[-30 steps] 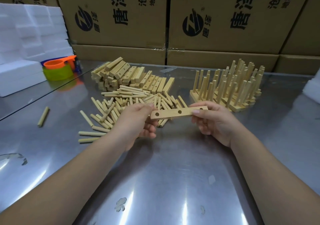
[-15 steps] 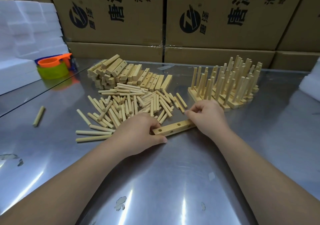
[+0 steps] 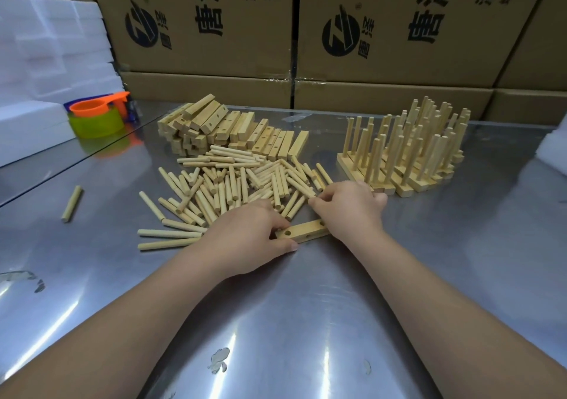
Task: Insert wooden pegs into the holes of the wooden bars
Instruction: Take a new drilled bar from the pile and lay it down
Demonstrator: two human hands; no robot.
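A wooden bar (image 3: 302, 231) with three holes lies flat on the steel table, holes facing up. My left hand (image 3: 248, 233) grips its left end between thumb and fingers. My right hand (image 3: 349, 208) is just behind the bar's right end, and its curled fingertips pinch a peg at the near right edge of the loose peg pile (image 3: 239, 180). Behind the pile sits a stack of bare bars (image 3: 227, 128). To the right stand several bars with upright pegs in them (image 3: 408, 153).
A lone peg (image 3: 71, 203) lies far left on the table. Orange and green plastic cups (image 3: 96, 121) and white foam blocks (image 3: 27, 128) sit at the back left. Cardboard boxes (image 3: 383, 30) wall the back edge. More foam (image 3: 555, 150) is at the right.
The bar came down from the air onto the table. My right hand let go of its right end and moved to the peg pile. My left hand stayed on the left end.
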